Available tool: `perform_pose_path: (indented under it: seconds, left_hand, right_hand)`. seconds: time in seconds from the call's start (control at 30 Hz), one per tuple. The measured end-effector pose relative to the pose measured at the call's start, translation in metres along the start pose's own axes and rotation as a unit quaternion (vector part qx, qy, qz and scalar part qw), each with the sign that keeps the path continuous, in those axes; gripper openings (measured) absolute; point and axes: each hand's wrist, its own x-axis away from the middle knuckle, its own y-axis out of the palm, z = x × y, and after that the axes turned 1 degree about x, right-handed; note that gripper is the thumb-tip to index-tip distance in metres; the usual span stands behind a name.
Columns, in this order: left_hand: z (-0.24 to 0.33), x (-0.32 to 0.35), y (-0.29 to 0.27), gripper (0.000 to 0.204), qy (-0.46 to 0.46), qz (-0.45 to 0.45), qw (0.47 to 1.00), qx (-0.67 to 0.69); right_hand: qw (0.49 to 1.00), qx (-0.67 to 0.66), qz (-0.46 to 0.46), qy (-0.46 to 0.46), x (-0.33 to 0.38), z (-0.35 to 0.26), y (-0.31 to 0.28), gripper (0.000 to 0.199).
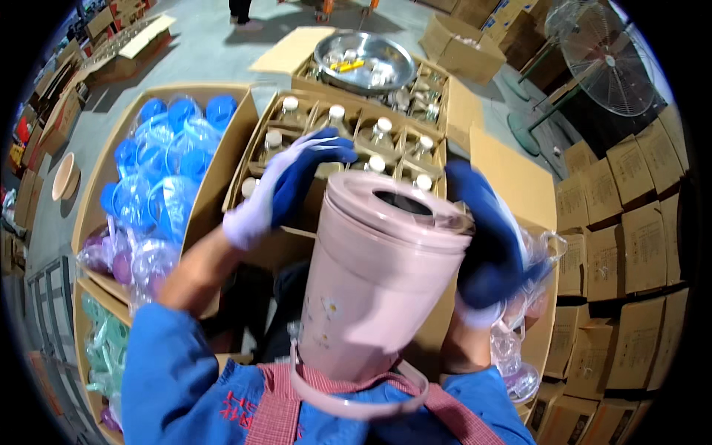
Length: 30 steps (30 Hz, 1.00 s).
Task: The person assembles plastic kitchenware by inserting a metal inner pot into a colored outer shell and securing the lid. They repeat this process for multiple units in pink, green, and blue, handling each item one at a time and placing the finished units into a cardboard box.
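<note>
Stacked along the right, a bank of brown cartons (641, 237), looking closed for the most part. Open at the left, a carton (215, 182) of blue pieces (170, 141) in clear wrap; just beside it, a divided carton (245, 172) with upright bottles (381, 133) in its cells. At upper right, a standing fan (610, 63). Tilted between the forearms, before the blue jacket (174, 371), a pink container (378, 289), lid (363, 194) end toward the divided carton, handle (356, 409) looped about the lower end. Judging by looks, well along: lid seated, dark opening showing in it, handle apparently fitted. No clear wrap visible around it, unlike the blue pieces, so perhaps wrapping left to do; inner fitting, cannot tell. Left of the lid, the left hand (297, 178), gloved, fairly wide, fingers loosely curved above the bottles, holding nothing visible. Right of the container, the right hand (483, 233), gloved and blurred; whether touching or gripping, cannot tell. Beyond the bottles, a steel basin (382, 52) with small white and yellow pieces. On the container wall, small flowers (328, 305), no readable label. Smallest of all, the writing: red characters (245, 411) on the jacket, dark print on the stacked cartons, too fine to make out.
</note>
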Motion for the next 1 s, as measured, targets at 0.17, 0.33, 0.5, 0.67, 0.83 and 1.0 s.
perform_pose_path:
  seconds: [0.17,0.33,0.5,0.67,0.83,1.0]
  left_hand:
    - [0.009,0.001,0.012,0.048,-0.095,-0.075,0.972,0.199]
    - [0.043,-0.002,0.006,0.065,0.065,-0.085,0.989,0.106]
    - [0.057,-0.013,0.005,0.048,0.175,-0.070,0.977,-0.098]
    - [0.041,-0.007,-0.001,0.059,0.061,-0.076,0.995,-0.024]
    - [0.046,-0.003,0.002,0.042,0.030,-0.135,0.987,0.080]
    - [0.106,-0.017,0.018,0.049,0.143,-0.128,0.977,-0.095]
  right_hand:
    - [0.983,0.138,-0.089,-0.081,0.017,-0.028,-0.009,0.088]
    - [0.995,0.096,-0.040,0.005,0.007,0.018,-0.005,0.097]
    - [0.998,0.054,0.012,0.016,0.002,0.041,-0.025,0.080]
    - [0.997,-0.045,-0.024,-0.059,0.012,0.006,-0.011,0.093]
    - [0.993,0.102,-0.062,-0.001,0.012,0.001,-0.006,0.109]
    - [0.973,-0.187,0.041,0.128,0.012,0.064,-0.033,0.092]
